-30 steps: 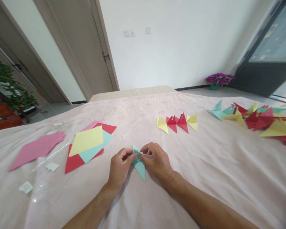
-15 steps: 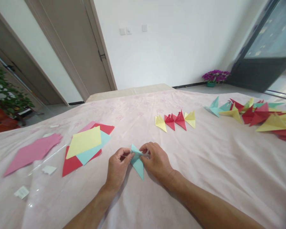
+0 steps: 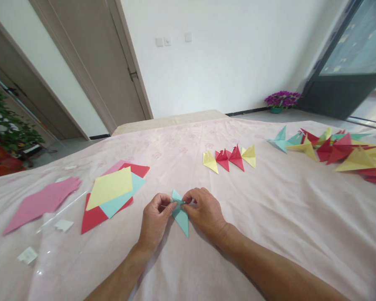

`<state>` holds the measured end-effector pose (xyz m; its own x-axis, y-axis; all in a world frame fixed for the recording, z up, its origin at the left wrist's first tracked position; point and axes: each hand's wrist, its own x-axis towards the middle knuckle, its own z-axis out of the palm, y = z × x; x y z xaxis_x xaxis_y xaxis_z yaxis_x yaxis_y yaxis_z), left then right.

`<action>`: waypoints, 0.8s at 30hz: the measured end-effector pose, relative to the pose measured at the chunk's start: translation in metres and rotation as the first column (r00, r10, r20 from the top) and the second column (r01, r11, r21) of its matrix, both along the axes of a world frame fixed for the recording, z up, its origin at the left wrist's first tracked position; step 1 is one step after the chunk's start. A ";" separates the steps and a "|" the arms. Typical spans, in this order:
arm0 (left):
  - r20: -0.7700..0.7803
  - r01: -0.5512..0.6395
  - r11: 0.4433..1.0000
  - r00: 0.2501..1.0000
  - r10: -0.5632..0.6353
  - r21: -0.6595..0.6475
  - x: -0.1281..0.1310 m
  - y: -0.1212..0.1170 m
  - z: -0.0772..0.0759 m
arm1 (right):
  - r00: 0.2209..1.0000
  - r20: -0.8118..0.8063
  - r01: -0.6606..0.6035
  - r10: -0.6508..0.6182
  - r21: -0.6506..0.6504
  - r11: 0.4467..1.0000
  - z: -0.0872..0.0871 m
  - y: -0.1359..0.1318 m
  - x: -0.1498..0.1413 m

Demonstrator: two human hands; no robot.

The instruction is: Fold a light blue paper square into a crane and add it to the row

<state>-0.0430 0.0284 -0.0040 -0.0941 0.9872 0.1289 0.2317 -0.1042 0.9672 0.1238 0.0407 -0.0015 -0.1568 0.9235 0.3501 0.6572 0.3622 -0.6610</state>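
Between my hands is a light-blue origami crane (image 3: 181, 219), its long pointed wing toward me and another tip pointing away. My left hand (image 3: 155, 215) pinches its left side between thumb and fingers. From the right, my right hand (image 3: 205, 211) pinches the paper near its middle; the fingertips hide the narrow folds there. Beyond my hands stand folded cranes in a row, a yellow one (image 3: 210, 162) at the left end, two red ones (image 3: 236, 159) in the middle and a yellow one (image 3: 249, 156) at the right end.
Left of my hands lie stacked paper squares, with a yellow sheet (image 3: 110, 188) on top, and a pink paper stack (image 3: 42, 200) farther left. White scraps (image 3: 63, 225) lie near it. Several folded cranes (image 3: 340, 150) are heaped at the far right of the cloth-covered table (image 3: 288, 234).
My right fingertips have shifted slightly left and down on the light-blue paper. My left hand keeps nearly the same hold. The whole view has moved a little.
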 end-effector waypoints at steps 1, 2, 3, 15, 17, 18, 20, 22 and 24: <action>0.001 0.001 1.000 1.000 -0.001 0.003 0.000 0.000 0.000 | 1.000 0.005 0.002 -0.002 -0.004 1.000 0.000 0.000 0.000; -0.001 0.004 1.000 1.000 -0.004 0.006 0.000 0.001 0.000 | 1.000 0.012 0.002 -0.002 -0.011 1.000 0.000 0.000 0.000; -0.005 0.009 1.000 1.000 -0.009 0.009 0.000 0.001 -0.001 | 1.000 0.022 0.001 0.000 -0.020 1.000 0.000 0.000 0.000; -0.167 0.111 0.994 0.979 -0.113 -0.019 0.002 0.002 0.001 | 0.991 0.111 -0.075 0.080 -0.044 0.996 0.002 0.004 0.001; -0.195 0.103 0.995 0.975 -0.102 -0.003 0.002 0.002 0.000 | 0.989 0.130 -0.067 0.073 -0.045 0.997 0.002 0.004 0.000; -0.200 0.102 0.995 0.975 -0.099 0.007 0.002 0.002 -0.001 | 0.988 0.138 -0.065 0.071 -0.046 0.997 0.003 0.004 -0.001; -0.211 0.101 0.994 0.973 -0.093 0.029 0.001 0.002 -0.002 | 0.984 0.156 -0.078 0.086 -0.051 0.996 0.003 0.004 -0.001; -0.230 0.102 0.994 0.969 -0.090 0.040 0.000 0.001 -0.002 | 0.977 0.177 -0.108 0.116 -0.053 0.993 0.003 0.004 -0.002; -0.247 0.103 0.994 0.965 -0.091 0.034 0.000 0.001 -0.002 | 0.971 0.194 -0.130 0.137 -0.048 0.990 0.003 0.005 -0.001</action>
